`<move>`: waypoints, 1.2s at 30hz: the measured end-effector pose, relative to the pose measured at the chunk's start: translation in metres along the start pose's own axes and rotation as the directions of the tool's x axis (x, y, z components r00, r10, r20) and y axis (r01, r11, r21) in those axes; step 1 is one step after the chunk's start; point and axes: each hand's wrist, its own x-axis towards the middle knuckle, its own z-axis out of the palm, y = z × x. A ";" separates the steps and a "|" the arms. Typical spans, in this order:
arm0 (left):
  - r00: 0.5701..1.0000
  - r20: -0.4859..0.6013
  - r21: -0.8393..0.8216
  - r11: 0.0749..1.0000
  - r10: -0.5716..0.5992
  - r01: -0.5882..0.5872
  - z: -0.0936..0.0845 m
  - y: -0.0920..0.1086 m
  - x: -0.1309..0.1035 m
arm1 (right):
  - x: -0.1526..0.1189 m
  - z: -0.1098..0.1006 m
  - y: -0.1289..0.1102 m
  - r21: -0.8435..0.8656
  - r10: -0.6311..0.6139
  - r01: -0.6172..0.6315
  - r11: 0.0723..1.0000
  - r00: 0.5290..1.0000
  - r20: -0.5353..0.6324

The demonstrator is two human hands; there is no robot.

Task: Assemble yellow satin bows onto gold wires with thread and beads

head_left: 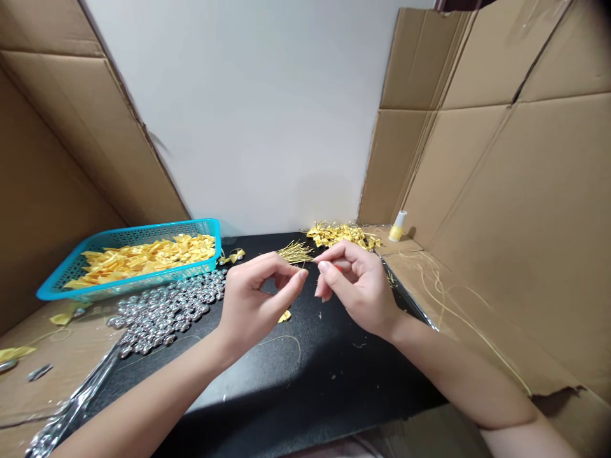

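Observation:
Above the middle of the black work surface [334, 375], my left hand [265, 296] is closed in a pinch of thumb and forefinger. My right hand [358, 286] faces it a short gap away, also pinching, with its other fingers curled and a bit of orange showing among them. What sits in either pinch is too fine to make out, perhaps a thin strand. Below my left hand lies a yellow ribbon bow [285, 316], partly hidden, and a loose thread [300, 346] curves nearby. Just behind the fingertips is a bundle of gold wire ties [294, 252].
A turquoise basket [52, 289] of yellow bows stands left, with many silver beads [167, 312] before it. A pile of finished-looking yellow bows [341, 235] lies at the back. A thread spool [397, 227] stands right, near loose thread [470, 321]. Cardboard walls [515, 210] flank both sides.

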 end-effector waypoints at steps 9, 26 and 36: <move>0.999 0.003 -0.016 0.999 -0.035 0.035 0.000 0.000 0.000 | 0.000 -0.001 -0.001 -0.006 -0.004 0.004 1.000 1.000 -0.009; 1.000 0.004 0.032 0.999 -0.007 0.007 0.000 -0.001 0.000 | 0.001 -0.001 0.001 -0.045 0.009 -0.010 0.999 1.000 -0.019; 0.983 -0.044 0.250 0.955 0.177 -0.161 0.001 -0.004 0.000 | 0.001 0.000 0.001 -0.043 0.056 -0.057 0.997 0.998 -0.036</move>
